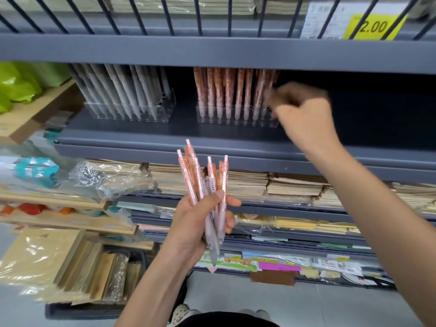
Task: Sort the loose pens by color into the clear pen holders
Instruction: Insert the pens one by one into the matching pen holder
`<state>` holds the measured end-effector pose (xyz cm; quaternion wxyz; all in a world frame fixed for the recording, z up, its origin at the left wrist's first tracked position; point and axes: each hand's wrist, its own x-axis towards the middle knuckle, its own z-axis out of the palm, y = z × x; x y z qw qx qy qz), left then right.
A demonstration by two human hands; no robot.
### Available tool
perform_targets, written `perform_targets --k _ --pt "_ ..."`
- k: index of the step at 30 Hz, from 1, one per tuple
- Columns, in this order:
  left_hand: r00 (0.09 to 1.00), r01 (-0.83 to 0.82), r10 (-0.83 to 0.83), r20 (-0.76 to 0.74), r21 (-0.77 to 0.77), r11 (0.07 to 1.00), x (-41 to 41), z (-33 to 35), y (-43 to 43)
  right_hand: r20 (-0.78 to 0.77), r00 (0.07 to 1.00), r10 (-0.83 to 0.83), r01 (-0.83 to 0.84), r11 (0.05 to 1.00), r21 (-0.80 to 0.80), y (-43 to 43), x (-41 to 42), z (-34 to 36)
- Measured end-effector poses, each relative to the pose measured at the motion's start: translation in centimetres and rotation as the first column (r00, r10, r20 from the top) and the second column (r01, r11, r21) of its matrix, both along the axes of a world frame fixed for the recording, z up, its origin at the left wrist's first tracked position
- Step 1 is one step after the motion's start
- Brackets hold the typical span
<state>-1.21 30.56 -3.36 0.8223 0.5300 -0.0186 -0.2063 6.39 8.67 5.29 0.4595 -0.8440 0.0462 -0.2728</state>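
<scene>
Pens (203, 178) with pink-orange patterned barrels stand fanned in the left hand (200, 225), which grasps them round their pale grips, thumb across the front and fingers curled behind, clicker ends up. Held low and in front of the shelf (165, 142), they seem to serve as a ready supply, their tops spread so that one can be picked off at a time. The right hand (304, 114) is up at the right end of the pink holder (236, 120), a clear rack near the shelf's middle where matching pink pens (226, 90) lean in a row, tips down in their holes. Its fingers are curled toward the last slots, but motion blur hides the fingertips, so whether it pinches a pen or holds nothing cannot be told. The row looks filled from the left, which would explain why the hand works at the right end, where free holes seem to lie. Well to the left stands the grey holder (132, 113), packed with grey pens (122, 88); the gap between the two racks keeps the colours separate. One barrel low in the left hand looks greyer than the rest, though the pale grips make that uncertain; if it is grey, it belongs in the left rack. Stacked notebooks (295, 185) fill the level beneath.
</scene>
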Motion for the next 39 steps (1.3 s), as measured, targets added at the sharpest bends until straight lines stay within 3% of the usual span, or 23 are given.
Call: perform_targets --k 4,7,9,13,18,22,26,27,29,31,34,39 --pt "1.0 0.0 -0.001 -0.018 -0.015 1.0 0.1 -0.3 -1.2 -0.392 0.861 0.324 -0.36 0.933 -0.022 1.3 -2.9 -1.3" --pt "1.0 0.012 -0.012 -0.022 0.004 1.0 0.0 -0.6 -2.4 -0.496 0.738 0.457 -0.476 0.874 0.096 1.0 -3.8 -1.6" --pt "0.999 0.003 -0.003 -0.033 -0.001 1.0 0.0 -0.8 -3.3 -0.495 0.711 0.5 -0.469 0.861 0.197 0.2 -4.1 -1.6" --pt "0.997 -0.031 0.03 -0.071 -0.017 0.999 0.1 -0.7 -4.8 -0.34 0.814 0.471 -0.323 0.854 0.409 -2.5 -4.2 -0.8" --pt "0.997 -0.05 0.049 -0.052 -0.024 0.998 0.1 -0.8 -5.8 0.022 0.993 0.114 -0.106 0.818 0.566 -5.6 -2.9 0.7" --pt "0.998 0.017 -0.018 -0.066 -0.013 1.0 0.2 -1.0 -6.2 0.249 0.966 -0.075 -0.074 0.84 0.538 -6.6 -1.5 1.7" --pt "0.999 0.047 -0.048 -0.012 -0.026 0.999 0.2 -0.7 -6.0 0.324 0.945 -0.044 -0.139 0.843 0.52 -5.4 -0.6 2.2" --pt "0.999 0.048 -0.048 -0.001 -0.041 0.998 0.3 -0.5 -5.8 0.284 0.958 -0.043 -0.095 0.885 0.456 -5.0 -0.5 2.2" --pt "0.999 0.052 -0.051 0.008 -0.056 0.997 0.4 -0.5 -5.2 0.035 0.995 -0.094 0.092 0.995 0.05 -4.8 -0.4 2.1" --pt "0.998 0.06 -0.059 0.011 -0.037 0.998 0.6 -0.7 -4.6 -0.186 0.969 -0.163 0.104 0.951 -0.292 -4.3 -0.1 2.2" --pt "0.999 0.054 -0.054 0.009 -0.034 0.998 0.7 -0.8 -3.7 -0.167 0.981 -0.098 0.042 0.95 -0.31 -2.6 1.5 3.4" --pt "0.998 0.058 -0.058 0.009 -0.038 0.998 0.9 -0.8 -2.5 -0.266 0.942 -0.204 0.07 0.897 -0.437 -1.4 3.5 4.2"
